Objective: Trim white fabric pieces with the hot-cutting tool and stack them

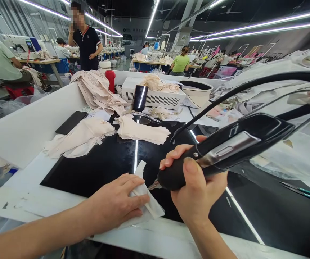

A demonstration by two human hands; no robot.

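The fingers of our left hand [113,199] are lying flat and slightly apart, pressing on the cloth [155,205] rather than pinching it, probably so that it is not sliding or curling. The cloth is resting across the near edge of the black board [90,176]. Taking it as the clock's centre, our left hand is reaching in from 8 o'clock, leaving the opposite side uncovered, likely to give us a view of the edge.

At 2 o'clock our right hand [195,187] is curling its fingers around the tool [225,145], the thumb bracing the near side of the grip, seemingly for steady aim. The tip [155,185] is slanting down toward 8 o'clock and meeting the cloth's edge in our view; whether it is actually touching, we cannot tell. A black cable [225,94] is arching above the tool, perhaps to be clear of the cloth.

Toward 12 o'clock a stack [144,131] of pale pieces is lying within easy reach; a looser heap [84,136] is spreading toward 10, with a dark phone [72,122] just beyond. Another device [140,98] is standing upright before the white box [168,99], probably for viewing. Well apart, at 3 o'clock, the snips [306,192] are lying aside.
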